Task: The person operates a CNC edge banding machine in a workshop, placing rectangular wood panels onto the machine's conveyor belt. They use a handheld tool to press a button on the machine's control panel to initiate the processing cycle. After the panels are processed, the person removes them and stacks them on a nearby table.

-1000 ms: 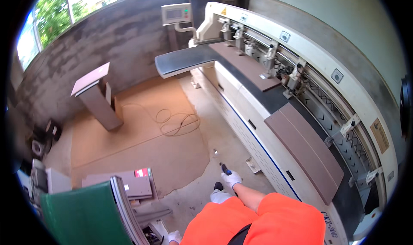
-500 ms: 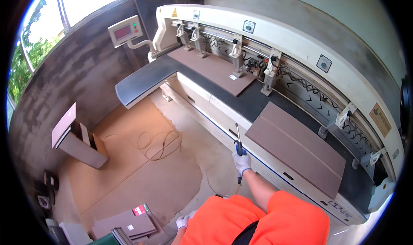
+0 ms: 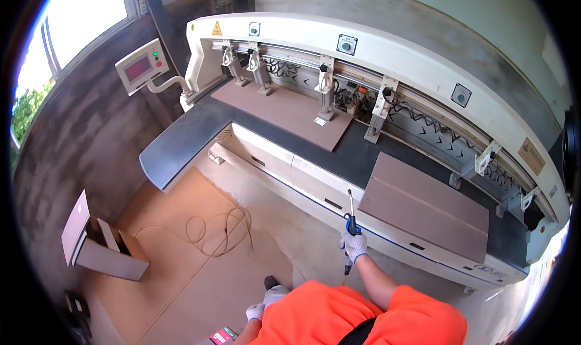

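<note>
My right hand [image 3: 355, 244], in a white glove, grips an air blow gun [image 3: 353, 226] with blue and black parts. Its long thin nozzle points up and away, in front of the machine's white front side and just left of the brown panels. A brown panel [image 3: 423, 213] lies on the black machine bed, overhanging its front edge, with another panel edge along it. My left hand [image 3: 255, 312], also gloved, hangs low beside my orange shirt, above the floor; its fingers are too small to make out.
A second brown panel [image 3: 284, 112] sits under the clamps of a long white machine [image 3: 399, 57]. A control screen [image 3: 142, 65] stands on an arm at left. A small open cabinet [image 3: 112, 254] and a coiled hose [image 3: 221, 233] rest on the floor sheet [image 3: 163, 284].
My view has shifted, and the floor panels at lower left have mostly left it. My right hand with the blow gun appears slightly lower and further right. A foot now shows.
</note>
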Tool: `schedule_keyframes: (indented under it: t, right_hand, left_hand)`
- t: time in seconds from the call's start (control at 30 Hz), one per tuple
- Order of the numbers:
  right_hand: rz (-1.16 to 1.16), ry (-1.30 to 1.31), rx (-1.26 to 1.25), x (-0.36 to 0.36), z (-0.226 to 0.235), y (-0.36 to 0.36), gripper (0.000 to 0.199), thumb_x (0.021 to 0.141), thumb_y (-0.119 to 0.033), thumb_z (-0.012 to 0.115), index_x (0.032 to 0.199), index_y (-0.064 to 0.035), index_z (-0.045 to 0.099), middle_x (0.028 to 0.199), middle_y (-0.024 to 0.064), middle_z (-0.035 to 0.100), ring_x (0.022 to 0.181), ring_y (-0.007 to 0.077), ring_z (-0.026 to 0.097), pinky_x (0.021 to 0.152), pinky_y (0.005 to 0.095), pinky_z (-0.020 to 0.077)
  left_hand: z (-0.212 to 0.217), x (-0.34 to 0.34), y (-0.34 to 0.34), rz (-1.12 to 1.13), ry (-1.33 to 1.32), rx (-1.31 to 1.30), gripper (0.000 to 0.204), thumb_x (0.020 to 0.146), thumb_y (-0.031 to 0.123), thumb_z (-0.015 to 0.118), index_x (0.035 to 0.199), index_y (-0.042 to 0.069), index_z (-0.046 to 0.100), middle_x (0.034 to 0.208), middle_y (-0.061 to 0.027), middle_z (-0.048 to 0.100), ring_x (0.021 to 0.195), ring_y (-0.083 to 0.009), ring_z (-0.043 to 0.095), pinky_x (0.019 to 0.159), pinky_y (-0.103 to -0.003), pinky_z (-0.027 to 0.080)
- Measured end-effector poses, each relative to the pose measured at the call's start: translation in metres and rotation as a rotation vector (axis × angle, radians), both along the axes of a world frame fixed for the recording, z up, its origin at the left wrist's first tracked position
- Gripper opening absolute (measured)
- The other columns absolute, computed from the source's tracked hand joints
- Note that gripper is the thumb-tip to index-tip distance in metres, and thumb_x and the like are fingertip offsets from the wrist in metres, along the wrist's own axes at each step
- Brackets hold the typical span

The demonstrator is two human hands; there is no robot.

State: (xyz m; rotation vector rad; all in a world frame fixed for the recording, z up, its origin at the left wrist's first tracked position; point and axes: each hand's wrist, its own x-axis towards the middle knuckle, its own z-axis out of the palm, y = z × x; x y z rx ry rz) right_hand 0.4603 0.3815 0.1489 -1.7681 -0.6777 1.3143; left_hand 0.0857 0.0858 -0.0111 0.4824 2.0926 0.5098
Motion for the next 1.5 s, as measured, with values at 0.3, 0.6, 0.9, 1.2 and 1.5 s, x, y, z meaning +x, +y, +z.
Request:
schedule_keyframes:
  t: [0.3, 0.6, 0.9, 1.2, 1.5]
  right_hand:
    - [0.071, -0.262, 0.152, -0.076, 0.025, 0.065, 0.028, 0.089, -0.033, 0.072, 0.088, -0.0048, 0.069, 0.072, 0.0059, 0.07, 0.064, 0.018, 0.067, 0.061, 0.0365, 0.0522]
    - [0.152, -0.34, 0.007, -0.043, 0.071, 0.131, 0.037, 0.093, -0.041, 0.066, 0.087, -0.0046, 0.07, 0.067, 0.0076, 0.068, 0.057, 0.0207, 0.065, 0.055, 0.0389, 0.0507]
    - [0.328, -0.334, -0.093, -0.069, 0.053, 0.198, 0.041, 0.092, -0.046, 0.065, 0.097, -0.0056, 0.072, 0.069, 0.0102, 0.068, 0.057, 0.024, 0.067, 0.053, 0.0398, 0.0515]
    - [0.304, -0.36, 0.005, -0.032, 0.045, 0.224, 0.044, 0.091, -0.047, 0.066, 0.101, -0.0047, 0.072, 0.074, 0.0122, 0.071, 0.065, 0.0265, 0.071, 0.06, 0.0409, 0.0542]
    - [0.312, -0.347, -0.041, -0.025, 0.015, 0.235, 0.042, 0.09, -0.047, 0.066, 0.096, -0.0059, 0.073, 0.073, 0.0111, 0.071, 0.065, 0.0263, 0.071, 0.06, 0.0416, 0.0536]
  left_hand:
    - [-0.014, -0.182, 0.053, 0.089, -0.149, 0.061, 0.029, 0.081, 0.02, 0.074, 0.093, -0.006, 0.075, 0.08, -0.0088, 0.072, 0.077, -0.0189, 0.066, 0.069, -0.036, 0.053]
    - [-0.043, -0.229, 0.119, 0.131, -0.119, 0.078, 0.013, 0.091, 0.011, 0.063, 0.079, 0.012, 0.059, 0.061, -0.0011, 0.053, 0.048, -0.0196, 0.053, 0.042, -0.039, 0.038]
    - [-0.051, -0.106, 0.194, -0.171, 0.057, 0.054, 0.04, 0.09, 0.034, 0.069, 0.109, 0.0, 0.076, 0.105, -0.0181, 0.077, 0.101, -0.0278, 0.072, 0.087, -0.041, 0.055]
    - [-0.001, -0.112, 0.278, -0.269, 0.055, -0.041, 0.042, 0.088, 0.035, 0.066, 0.104, -0.002, 0.077, 0.095, -0.0176, 0.078, 0.094, -0.028, 0.073, 0.084, -0.041, 0.054]
    - [-0.012, -0.072, 0.319, -0.239, -0.033, 0.033, 0.042, 0.087, 0.034, 0.07, 0.106, -0.002, 0.077, 0.099, -0.018, 0.078, 0.094, -0.0255, 0.074, 0.085, -0.037, 0.056]
